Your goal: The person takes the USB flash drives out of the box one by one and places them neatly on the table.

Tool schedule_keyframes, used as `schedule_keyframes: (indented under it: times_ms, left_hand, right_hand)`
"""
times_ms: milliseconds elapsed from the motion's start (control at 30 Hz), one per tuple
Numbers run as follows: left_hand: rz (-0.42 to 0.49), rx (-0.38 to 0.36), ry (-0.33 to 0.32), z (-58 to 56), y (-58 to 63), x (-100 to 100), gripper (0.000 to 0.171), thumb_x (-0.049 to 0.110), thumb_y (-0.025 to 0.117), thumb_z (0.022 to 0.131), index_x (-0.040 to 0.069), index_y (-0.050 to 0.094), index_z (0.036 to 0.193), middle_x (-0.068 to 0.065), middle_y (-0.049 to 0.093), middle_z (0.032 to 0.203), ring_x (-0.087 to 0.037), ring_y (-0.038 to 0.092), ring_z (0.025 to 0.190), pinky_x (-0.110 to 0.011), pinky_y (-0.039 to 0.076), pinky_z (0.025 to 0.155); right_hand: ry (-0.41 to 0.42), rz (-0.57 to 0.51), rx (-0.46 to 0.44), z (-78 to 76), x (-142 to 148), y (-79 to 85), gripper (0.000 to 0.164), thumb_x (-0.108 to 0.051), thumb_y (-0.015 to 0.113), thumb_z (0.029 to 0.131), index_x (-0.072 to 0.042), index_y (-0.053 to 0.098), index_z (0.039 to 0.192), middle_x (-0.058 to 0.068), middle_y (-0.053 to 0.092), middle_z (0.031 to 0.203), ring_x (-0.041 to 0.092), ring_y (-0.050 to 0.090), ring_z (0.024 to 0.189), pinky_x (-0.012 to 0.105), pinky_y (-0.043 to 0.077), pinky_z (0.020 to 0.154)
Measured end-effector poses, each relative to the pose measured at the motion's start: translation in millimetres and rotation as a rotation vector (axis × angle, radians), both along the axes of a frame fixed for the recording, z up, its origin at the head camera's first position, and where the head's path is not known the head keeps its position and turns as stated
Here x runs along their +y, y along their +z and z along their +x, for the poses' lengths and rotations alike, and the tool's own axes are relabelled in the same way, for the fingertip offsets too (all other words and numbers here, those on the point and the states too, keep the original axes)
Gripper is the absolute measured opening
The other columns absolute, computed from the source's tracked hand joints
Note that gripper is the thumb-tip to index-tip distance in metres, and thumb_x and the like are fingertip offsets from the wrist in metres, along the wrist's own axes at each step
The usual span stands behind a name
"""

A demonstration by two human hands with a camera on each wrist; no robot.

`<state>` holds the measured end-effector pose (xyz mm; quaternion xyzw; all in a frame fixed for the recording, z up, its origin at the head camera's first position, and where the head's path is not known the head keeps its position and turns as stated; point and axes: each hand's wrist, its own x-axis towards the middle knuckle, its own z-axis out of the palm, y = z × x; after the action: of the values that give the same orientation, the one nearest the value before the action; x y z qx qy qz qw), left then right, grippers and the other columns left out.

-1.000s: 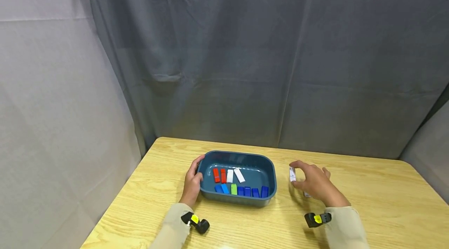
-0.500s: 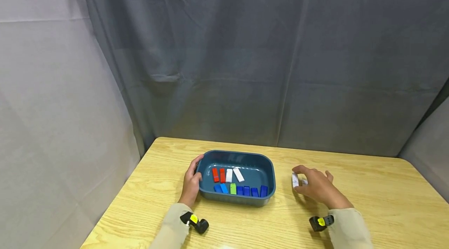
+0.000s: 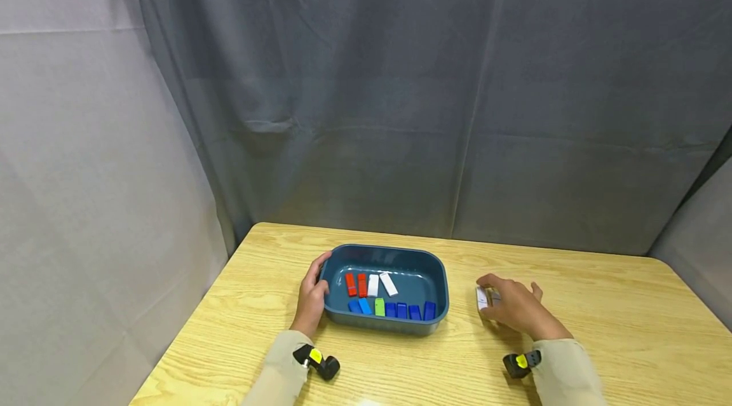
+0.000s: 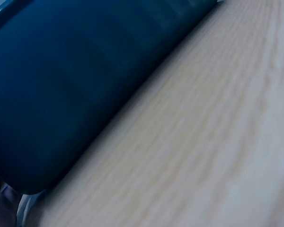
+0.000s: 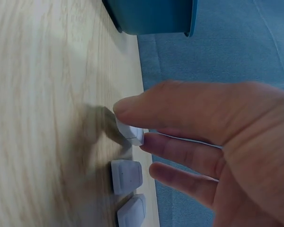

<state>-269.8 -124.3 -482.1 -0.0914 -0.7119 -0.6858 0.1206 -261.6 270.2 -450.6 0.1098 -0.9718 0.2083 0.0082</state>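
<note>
My right hand [image 3: 517,307] pinches a small white rectangular block [image 3: 481,298] between thumb and fingers, low over the table to the right of the tub. In the right wrist view that block [image 5: 131,133] shows under the thumb, its end near the wood. Two more white blocks, one nearer [image 5: 127,176] and one farther [image 5: 132,212], lie beside it on the table. Over on the left, my left hand [image 3: 311,304] grips the left end of a dark blue plastic tub [image 3: 380,324]. The left wrist view shows mostly the tub's outer wall [image 4: 75,80].
Inside the tub lie two red blocks [image 3: 356,285], two white blocks [image 3: 380,284], a green block [image 3: 380,307] and several blue blocks [image 3: 408,312]. Wooden table [image 3: 412,374] surrounds it. A grey curtain [image 3: 354,107] hangs behind, with a pale cloth [image 3: 97,171] at left.
My right hand has shifted slightly right and down with the white block, bringing it beside the other white ones. The left hand keeps its grip on the tub.
</note>
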Motion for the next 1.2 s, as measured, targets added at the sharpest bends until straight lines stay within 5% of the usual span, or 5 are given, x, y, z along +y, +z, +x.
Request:
schedule_keyframes:
  times_ms: [1200]
  left_hand:
    - [0.021, 0.010, 0.003, -0.9, -1.0, -0.1, 0.071, -0.015, 0.039, 0.071, -0.001, 0.045, 0.140, -0.019, 0.041, 0.147, -0.036, 0.035, 0.135, -0.049, 0.024, 0.107]
  right_hand:
    - [-0.028, 0.042, -0.037, -2.9, 0.1, -5.1, 0.055, -0.015, 0.082, 0.071, -0.011, 0.061, 0.121, 0.020, 0.065, 0.117, 0.041, 0.059, 0.104, 0.076, 0.007, 0.091]
